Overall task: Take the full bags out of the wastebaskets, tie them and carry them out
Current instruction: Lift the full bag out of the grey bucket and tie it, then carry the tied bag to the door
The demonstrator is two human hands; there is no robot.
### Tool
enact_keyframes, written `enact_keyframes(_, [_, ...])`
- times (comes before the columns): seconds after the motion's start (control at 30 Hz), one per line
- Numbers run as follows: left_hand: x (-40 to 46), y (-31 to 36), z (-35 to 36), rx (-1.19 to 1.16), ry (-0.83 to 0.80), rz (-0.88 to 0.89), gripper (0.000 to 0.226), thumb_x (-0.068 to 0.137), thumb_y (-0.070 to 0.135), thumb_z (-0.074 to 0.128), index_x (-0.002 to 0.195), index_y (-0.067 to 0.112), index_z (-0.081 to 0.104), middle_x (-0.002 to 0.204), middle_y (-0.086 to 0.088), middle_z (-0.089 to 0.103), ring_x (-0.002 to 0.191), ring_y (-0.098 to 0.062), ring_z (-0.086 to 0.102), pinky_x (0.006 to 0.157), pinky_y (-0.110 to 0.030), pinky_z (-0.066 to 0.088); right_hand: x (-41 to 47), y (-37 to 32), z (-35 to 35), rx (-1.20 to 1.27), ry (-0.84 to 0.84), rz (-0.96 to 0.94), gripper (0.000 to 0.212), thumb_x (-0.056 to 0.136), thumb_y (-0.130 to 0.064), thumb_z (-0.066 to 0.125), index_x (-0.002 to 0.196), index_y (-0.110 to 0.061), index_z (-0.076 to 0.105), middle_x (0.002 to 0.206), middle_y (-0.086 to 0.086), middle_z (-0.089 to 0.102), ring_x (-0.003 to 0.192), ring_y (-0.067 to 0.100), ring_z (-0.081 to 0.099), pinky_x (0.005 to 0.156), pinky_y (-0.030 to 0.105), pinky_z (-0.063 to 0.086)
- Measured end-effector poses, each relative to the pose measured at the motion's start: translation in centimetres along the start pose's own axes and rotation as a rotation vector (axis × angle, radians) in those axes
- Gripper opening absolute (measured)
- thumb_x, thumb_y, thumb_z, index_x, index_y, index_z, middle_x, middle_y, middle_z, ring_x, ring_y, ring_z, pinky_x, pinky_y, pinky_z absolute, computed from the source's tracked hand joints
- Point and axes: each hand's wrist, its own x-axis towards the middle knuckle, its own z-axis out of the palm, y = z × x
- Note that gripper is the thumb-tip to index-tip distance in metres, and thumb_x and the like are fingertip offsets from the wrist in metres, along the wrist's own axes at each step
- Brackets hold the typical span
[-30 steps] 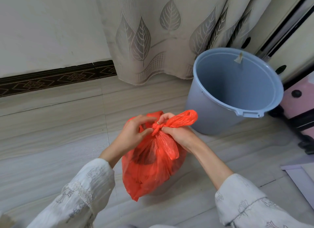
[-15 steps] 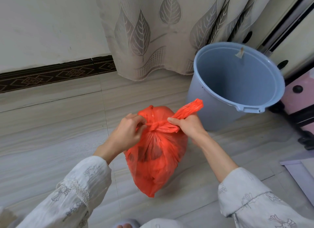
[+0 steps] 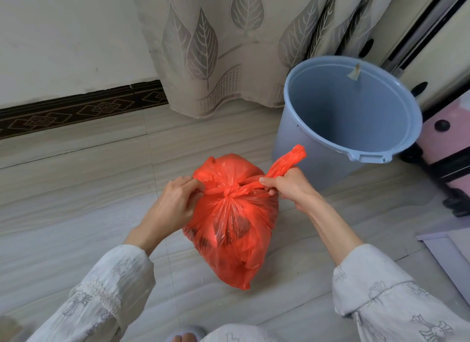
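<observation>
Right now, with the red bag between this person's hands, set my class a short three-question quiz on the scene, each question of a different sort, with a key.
1. True or false: the blue wastebasket has a bag inside it.
2. Multiple choice: where does the knot on the red bag sit?
A. under the bag
B. on top, between the two hands
C. inside the wastebasket
3. Fill in: the right hand grips one twisted handle of the bag, while the left hand grips the other at the bag's ____ side.

Key: 1 false; 2 B; 3 left.
</observation>
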Motion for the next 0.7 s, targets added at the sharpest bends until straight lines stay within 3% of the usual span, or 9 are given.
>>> enact_keyframes(0.1, [0.4, 0.4, 0.0, -0.071, 0.048, -0.038, 0.018, 0.08, 0.019, 0.05, 0.088, 0.007, 0.06, 0.078, 0.0, 0.056, 0.073, -0.021, 0.05, 0.073, -0.028, 0.034, 0.2, -0.6, 0.4, -0.023, 0.008, -0.067, 0.017, 0.08, -0.018, 0.065, 0.064, -0.015, 0.063, 0.074, 0.016, 0.07, 0.052, 0.011, 0.058, 0.058, 0.025, 0.043])
enact_keyframes(0.2, [0.4, 1.5, 0.1, -0.12, 0.064, -0.085, 0.009, 0.081, 0.013, 0.062, 0.087, 0.007, 0.06, 0.078, 0.003, 0.055, 0.072, -0.016, 0.047, 0.07, -0.024, 0.033, -0.2, -1.1, 0.4, -0.018, -0.01, -0.071, 0.011, 0.08, -0.02, 0.065, 0.082, -0.009, 0.068, 0.077, 0.015, 0.072, 0.056, 0.014, 0.061, 0.071, 0.029, 0.048])
enact_keyframes(0.33, [-1.0, 4.1, -1.5, -0.149, 0.053, -0.203, 0.006, 0.079, 0.006, 0.065, 0.082, 0.002, 0.062, 0.077, -0.009, 0.064, 0.07, -0.017, 0.048, 0.063, -0.017, 0.026, -3.2, -2.2, -0.4, 0.07, -0.02, 0.009, 0.008, 0.082, -0.015, 0.064, 0.085, -0.007, 0.064, 0.076, 0.01, 0.068, 0.052, 0.012, 0.059, 0.062, 0.023, 0.047])
enact_keyframes(0.43, [-1.9, 6.9, -6.1, -0.128, 0.056, -0.221, 0.005, 0.078, 0.005, 0.066, 0.08, 0.002, 0.063, 0.075, -0.011, 0.066, 0.067, -0.018, 0.049, 0.061, -0.018, 0.025, -7.0, -4.1, -2.8, 0.098, -0.043, 0.047, 0.01, 0.085, -0.015, 0.06, 0.076, -0.013, 0.061, 0.08, 0.008, 0.067, 0.045, 0.005, 0.059, 0.039, 0.009, 0.036])
enact_keyframes(0.5, [-2.2, 9.4, -10.2, -0.097, 0.061, -0.193, 0.004, 0.077, 0.006, 0.067, 0.079, 0.003, 0.063, 0.074, -0.009, 0.065, 0.067, -0.017, 0.049, 0.063, -0.02, 0.027, -9.6, -6.7, -5.3, 0.129, -0.042, 0.047, 0.01, 0.087, -0.014, 0.059, 0.076, -0.013, 0.059, 0.081, 0.006, 0.065, 0.037, -0.001, 0.056, 0.033, 0.01, 0.033])
enact_keyframes(0.63, [-2.4, 15.6, -18.5, -0.076, 0.015, -0.211, 0.006, 0.078, 0.008, 0.067, 0.081, 0.004, 0.064, 0.076, -0.008, 0.059, 0.069, -0.02, 0.049, 0.068, -0.028, 0.037, -15.8, -13.8, -11.1, 0.113, -0.07, 0.002, 0.004, 0.085, -0.013, 0.061, 0.082, -0.011, 0.06, 0.076, 0.006, 0.063, 0.048, 0.005, 0.057, 0.036, 0.012, 0.038])
enact_keyframes(0.7, [-2.7, 19.0, -22.5, -0.062, -0.07, -0.216, 0.008, 0.078, 0.013, 0.067, 0.083, 0.007, 0.066, 0.073, 0.0, 0.053, 0.069, -0.021, 0.05, 0.069, -0.032, 0.042, -19.6, -17.4, -14.0, 0.04, -0.125, -0.031, 0.01, 0.084, -0.013, 0.063, 0.089, -0.005, 0.063, 0.08, 0.011, 0.066, 0.062, 0.018, 0.062, 0.047, 0.018, 0.047])
